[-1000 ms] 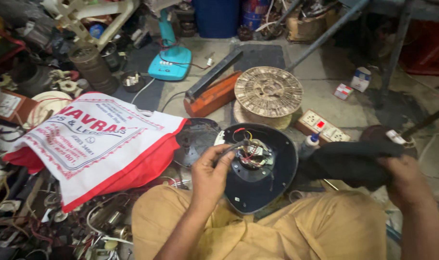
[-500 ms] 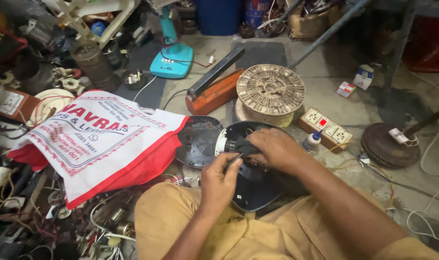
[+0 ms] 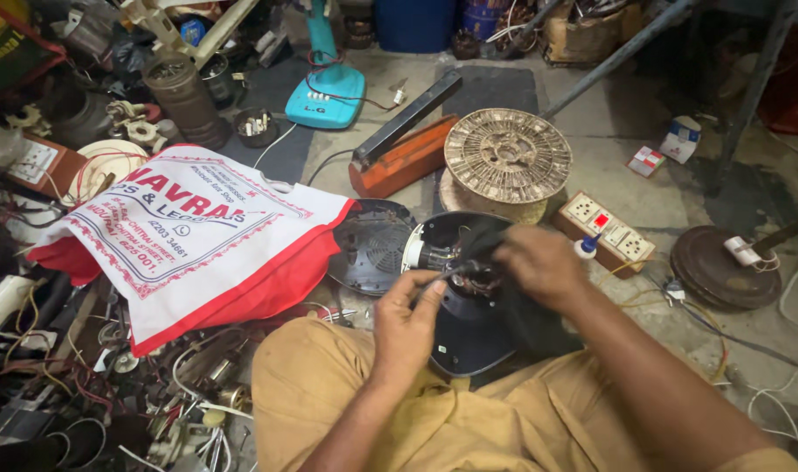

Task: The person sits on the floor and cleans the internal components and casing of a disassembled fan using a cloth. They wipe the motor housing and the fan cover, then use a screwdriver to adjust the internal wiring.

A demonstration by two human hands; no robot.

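Note:
A dark round appliance base (image 3: 469,336) with an exposed motor rests on my lap. My left hand (image 3: 407,328) pinches a thin dark tool or wire at the motor's left side. Over the motor's top right, my right hand (image 3: 543,262) presses a dark cloth or black part against it. A white cylindrical piece (image 3: 416,255) sticks out at the motor's left. A black vented cover (image 3: 372,246) lies on the floor just left of the base.
A red-and-white printed bag (image 3: 189,236) lies to the left over scattered wires and parts. Ahead are a round wire spool (image 3: 506,157), an orange-and-black tool (image 3: 403,153), a teal fan base (image 3: 327,87), a wooden socket board (image 3: 607,232) and a dark round stand (image 3: 722,267).
My right hand came in from the right, where it held a dark object, and now rests on the motor. My left hand shifted slightly lower left of the motor.

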